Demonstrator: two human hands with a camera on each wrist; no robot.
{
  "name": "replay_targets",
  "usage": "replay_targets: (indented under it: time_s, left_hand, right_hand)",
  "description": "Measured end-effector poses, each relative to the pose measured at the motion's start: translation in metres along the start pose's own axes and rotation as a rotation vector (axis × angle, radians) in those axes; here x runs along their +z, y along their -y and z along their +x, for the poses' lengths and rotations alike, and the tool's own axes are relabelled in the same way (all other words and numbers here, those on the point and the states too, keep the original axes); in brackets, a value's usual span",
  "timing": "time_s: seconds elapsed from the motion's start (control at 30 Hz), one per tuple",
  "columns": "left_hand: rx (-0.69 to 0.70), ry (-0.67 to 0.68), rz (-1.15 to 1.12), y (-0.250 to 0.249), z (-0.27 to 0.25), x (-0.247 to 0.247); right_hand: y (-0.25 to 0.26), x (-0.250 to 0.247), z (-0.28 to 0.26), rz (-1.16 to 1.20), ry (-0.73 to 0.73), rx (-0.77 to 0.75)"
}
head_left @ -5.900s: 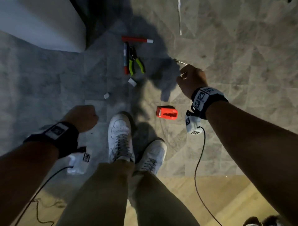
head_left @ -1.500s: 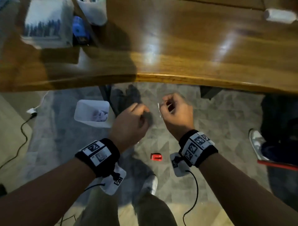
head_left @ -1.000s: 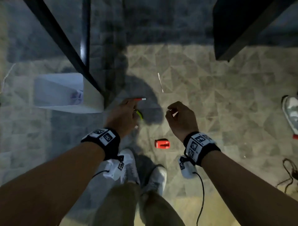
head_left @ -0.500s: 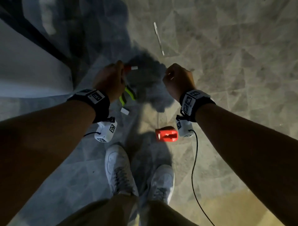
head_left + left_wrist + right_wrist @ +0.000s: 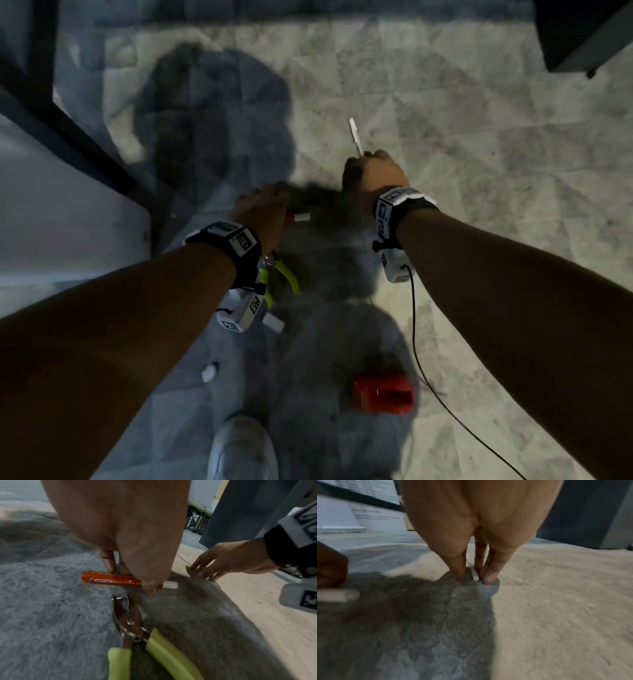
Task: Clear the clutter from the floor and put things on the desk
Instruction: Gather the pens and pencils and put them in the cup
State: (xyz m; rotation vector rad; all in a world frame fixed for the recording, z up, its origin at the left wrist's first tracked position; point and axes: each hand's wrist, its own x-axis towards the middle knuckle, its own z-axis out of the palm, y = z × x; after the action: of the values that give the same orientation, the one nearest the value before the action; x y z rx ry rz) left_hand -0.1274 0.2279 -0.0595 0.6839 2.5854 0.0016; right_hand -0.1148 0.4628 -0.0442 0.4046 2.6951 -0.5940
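A red marker [image 5: 116, 580] with a white cap lies on the grey floor. My left hand [image 5: 128, 577] pinches it, the thumb [image 5: 150, 588] on the near side by the cap and the fingers [image 5: 108, 563] behind it. In the head view the left hand [image 5: 263, 209] covers most of the marker [image 5: 298, 217]. My right hand [image 5: 473, 577] reaches down at the near end of a thin white stick [image 5: 475, 574]. Its fingertips [image 5: 489, 576] touch the stick and the thumb stands a little apart. The stick [image 5: 355, 137] points away from the right hand [image 5: 370, 171].
Green-handled pliers [image 5: 126, 622] lie just behind the marker. A white block [image 5: 273, 322], a small white piece [image 5: 209, 372] and a red object [image 5: 383, 394] lie nearer my shoe [image 5: 239, 448]. A white bin [image 5: 51, 222] and a dark desk leg [image 5: 68, 137] stand left, dark furniture [image 5: 582, 34] top right.
Both hands have gone down to the floor. The left hand has closed its thumb and fingers on the red marker. The right hand has moved forward onto the end of the white stick.
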Motion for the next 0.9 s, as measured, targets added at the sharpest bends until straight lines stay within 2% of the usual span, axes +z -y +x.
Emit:
replay_targets:
  time_s: [0.13,0.2,0.3,0.47,0.63,0.73,0.9]
  left_hand:
    - [0.056,-0.016,-0.036,0.004,-0.002,0.001]
    - [0.061,-0.034,-0.049,0.002,-0.010,-0.003]
    - [0.063,-0.051,-0.020,-0.005,-0.034,-0.012]
    - [0.048,-0.049,-0.127,-0.026,-0.100,-0.035]
    - [-0.033,0.017,-0.359,-0.047,-0.173,-0.071]
    - [-0.097,-0.021,-0.429,-0.060,-0.218,-0.108]
    - [-0.152,-0.155,-0.567,-0.071,-0.302,-0.189]
  right_hand:
    - [0.001,0.001,0.009,-0.045,-0.044,0.036]
    - [0.000,0.001,-0.002,-0.006,0.001,0.069]
    - [0.002,0.002,-0.039,0.004,0.042,0.124]
    - [0.023,-0.012,-0.119,-0.031,0.093,0.133]
    - [0.057,-0.062,-0.195,0.121,0.195,0.110]
    - [0.073,-0.098,-0.236,0.087,0.256,0.026]
    - [0.103,-0.175,-0.308,0.078,0.106,-0.155]
